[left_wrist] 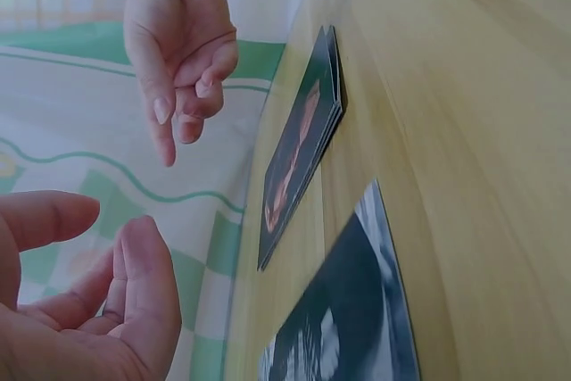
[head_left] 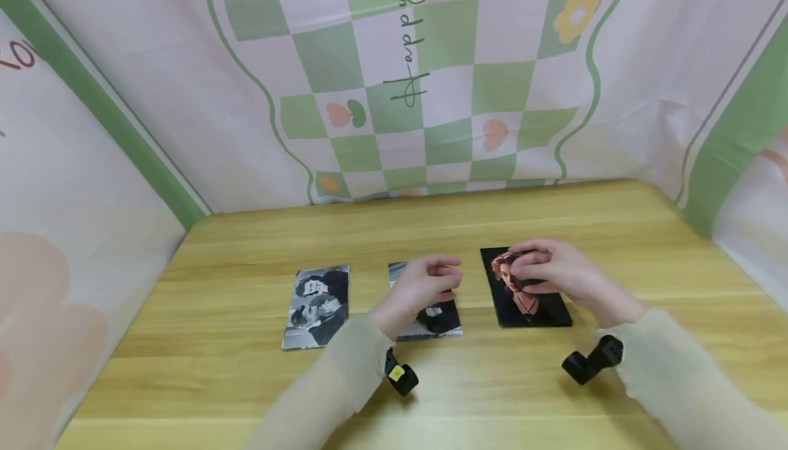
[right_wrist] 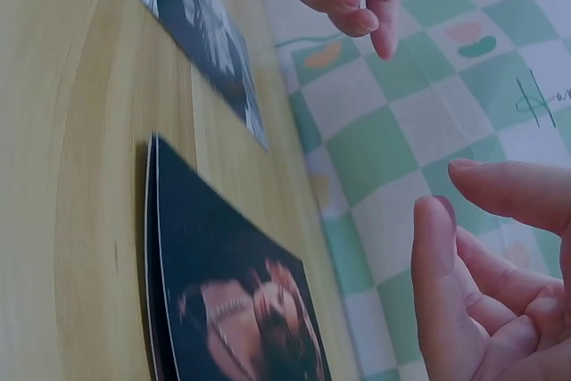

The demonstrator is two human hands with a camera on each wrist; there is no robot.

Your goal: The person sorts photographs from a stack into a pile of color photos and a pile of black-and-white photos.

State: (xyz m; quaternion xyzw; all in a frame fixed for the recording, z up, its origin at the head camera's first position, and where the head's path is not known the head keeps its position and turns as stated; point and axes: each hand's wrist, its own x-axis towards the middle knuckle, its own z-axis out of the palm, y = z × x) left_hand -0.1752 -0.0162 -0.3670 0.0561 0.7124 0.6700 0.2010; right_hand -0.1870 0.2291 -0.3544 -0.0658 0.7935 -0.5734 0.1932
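Note:
Three photo prints lie in a row on the wooden table (head_left: pixel 246 381). A black-and-white print (head_left: pixel 317 306) is at the left. My left hand (head_left: pixel 440 279) hovers over the middle black-and-white print (head_left: pixel 440 320), fingers loosely curled, holding nothing. My right hand (head_left: pixel 529 267) hovers over a small stack of dark prints with a red-haired portrait on top (head_left: pixel 532 306), also empty. In the left wrist view, the left hand (left_wrist: pixel 89 256) is apart from the stack (left_wrist: pixel 303 149). In the right wrist view, the right hand (right_wrist: pixel 464 211) is above the stack (right_wrist: pixel 223 292).
A checked green-and-pink cloth backdrop (head_left: pixel 418 81) walls the table at the back and both sides. Black wrist cameras (head_left: pixel 401 372) (head_left: pixel 591 361) hang just above the table near its front edge.

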